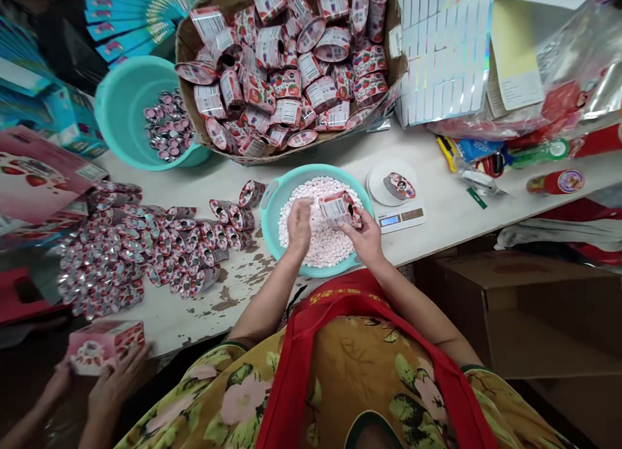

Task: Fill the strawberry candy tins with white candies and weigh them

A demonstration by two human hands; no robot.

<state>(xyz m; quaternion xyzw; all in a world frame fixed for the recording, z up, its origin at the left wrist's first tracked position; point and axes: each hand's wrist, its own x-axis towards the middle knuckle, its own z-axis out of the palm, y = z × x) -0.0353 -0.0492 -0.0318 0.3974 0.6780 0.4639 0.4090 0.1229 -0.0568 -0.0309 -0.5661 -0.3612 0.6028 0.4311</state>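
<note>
My right hand is closed around a small red and white strawberry-print tin, tilted above a turquoise basin. The tin's dark opening faces right. Small pale pink candies fill much of the basin. Close to the tin's left side, my left hand is over the candies; its fingers are smeared by motion, and I cannot see whether candies are in them. Right of the basin, another tin rests on a white digital scale with a lit display.
A cardboard box of similar tins stands behind the basin. A turquoise bucket holds small metallic caps. Many tins stand at left. Another person's hands hold a pink carton at lower left. Tools lie at right.
</note>
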